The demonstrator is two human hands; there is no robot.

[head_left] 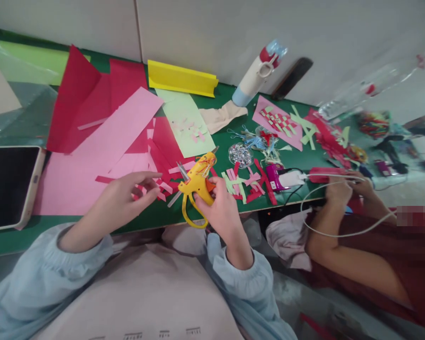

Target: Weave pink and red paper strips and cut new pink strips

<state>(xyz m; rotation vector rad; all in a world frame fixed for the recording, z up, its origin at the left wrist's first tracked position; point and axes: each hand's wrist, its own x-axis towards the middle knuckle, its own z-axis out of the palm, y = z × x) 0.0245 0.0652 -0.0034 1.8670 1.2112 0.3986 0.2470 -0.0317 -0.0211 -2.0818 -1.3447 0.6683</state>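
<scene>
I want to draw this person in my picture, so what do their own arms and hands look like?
The left sleeve and right sleeve are light blue, loose and puffy. Each ends above the wrist in a gathered, frilly cuff. The left hand and right hand wear no gloves, and I can't see any watch or bracelet on them.
</scene>
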